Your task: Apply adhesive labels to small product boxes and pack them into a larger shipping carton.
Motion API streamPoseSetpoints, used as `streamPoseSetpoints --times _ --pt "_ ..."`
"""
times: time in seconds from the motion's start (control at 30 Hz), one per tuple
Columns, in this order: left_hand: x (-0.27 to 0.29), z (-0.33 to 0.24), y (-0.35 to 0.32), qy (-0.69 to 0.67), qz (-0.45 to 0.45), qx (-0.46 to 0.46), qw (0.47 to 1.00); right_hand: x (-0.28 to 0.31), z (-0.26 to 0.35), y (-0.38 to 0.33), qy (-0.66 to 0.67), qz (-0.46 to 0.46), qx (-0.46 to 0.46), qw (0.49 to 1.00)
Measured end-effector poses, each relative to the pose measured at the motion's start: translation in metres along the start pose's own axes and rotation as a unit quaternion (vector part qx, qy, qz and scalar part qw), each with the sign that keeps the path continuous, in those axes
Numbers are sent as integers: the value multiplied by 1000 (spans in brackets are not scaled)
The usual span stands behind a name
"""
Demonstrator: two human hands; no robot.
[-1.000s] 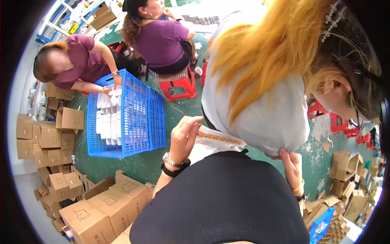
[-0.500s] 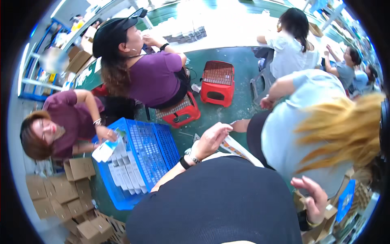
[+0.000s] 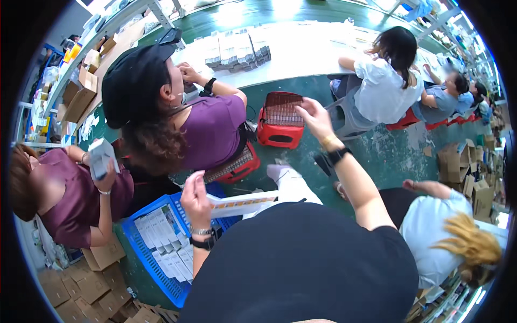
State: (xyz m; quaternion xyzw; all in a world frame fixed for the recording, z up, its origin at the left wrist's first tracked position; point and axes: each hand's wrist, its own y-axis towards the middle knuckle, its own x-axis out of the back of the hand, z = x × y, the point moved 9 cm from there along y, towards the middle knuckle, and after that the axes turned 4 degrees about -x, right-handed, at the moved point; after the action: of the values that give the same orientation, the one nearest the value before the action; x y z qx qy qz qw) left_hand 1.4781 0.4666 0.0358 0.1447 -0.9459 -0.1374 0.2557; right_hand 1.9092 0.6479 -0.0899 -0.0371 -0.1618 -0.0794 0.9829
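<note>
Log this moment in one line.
left hand: holds flat white strip with orange pattern | right hand: empty, near red plastic stool | blue plastic crate: white boxes inside

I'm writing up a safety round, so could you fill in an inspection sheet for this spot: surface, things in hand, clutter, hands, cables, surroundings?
Surface: white worktable bearing grey-white stacks; green floor with pale patches.
Things in hand: white strip with orange patches.
Clutter: cardboard boxes piled at lower left; blue crate holding white boxes.
Hands: left hand at the strip's end, apparently gripping it; right hand held out, fingers loosely bent, no object visible in it.
Cables: none clearly made out.
Surroundings: red stool with a patterned top; several people nearby, one in maroon holding a white box.
</note>
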Motion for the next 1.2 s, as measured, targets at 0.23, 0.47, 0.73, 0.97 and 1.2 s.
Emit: streamPoseSetpoints --times 0.23,0.47,0.73,0.97,1.2 --pt "6 9 -4 191 -30 68 979 -122 -50 270 -221 -77 25 972" --pt "-53 -6 16 284 -52 207 935 -189 -78 404 -305 -171 -50 936" --pt "-100 -36 89 307 -23 187 933 -93 -134 456 -251 -101 -61 961" --pt "-149 -39 145 274 59 94 955 -56 -186 398 332 33 -220 917" --pt "-197 -47 198 220 125 41 967 -29 -92 268 399 87 -230 883"
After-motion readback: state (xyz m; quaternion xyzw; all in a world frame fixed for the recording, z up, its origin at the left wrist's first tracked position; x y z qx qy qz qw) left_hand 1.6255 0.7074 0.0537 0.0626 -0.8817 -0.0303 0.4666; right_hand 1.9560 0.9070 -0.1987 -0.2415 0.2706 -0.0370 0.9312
